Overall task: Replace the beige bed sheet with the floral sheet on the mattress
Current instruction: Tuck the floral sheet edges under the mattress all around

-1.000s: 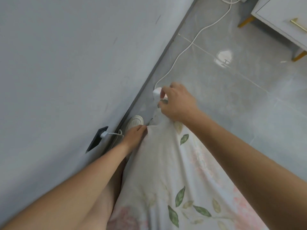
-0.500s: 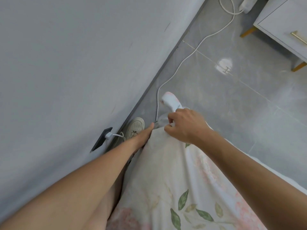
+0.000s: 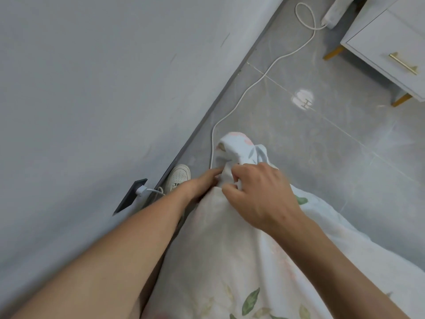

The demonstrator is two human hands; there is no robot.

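Grey tiled floor meets a grey wall at a dark skirting, with a white cable running along the tiles and a shoe beside it. The floral sheet is draped over the mattress corner, its loose corner bunched and standing up; the right hand grips that bunch with curled fingers, while the left hand lies along the near edge with fingers extended, and whether it holds cloth cannot be told. Judgement: draw the corner down squarely over the mattress corner, left hand steadying the edge, keeping slack clear of the cable.
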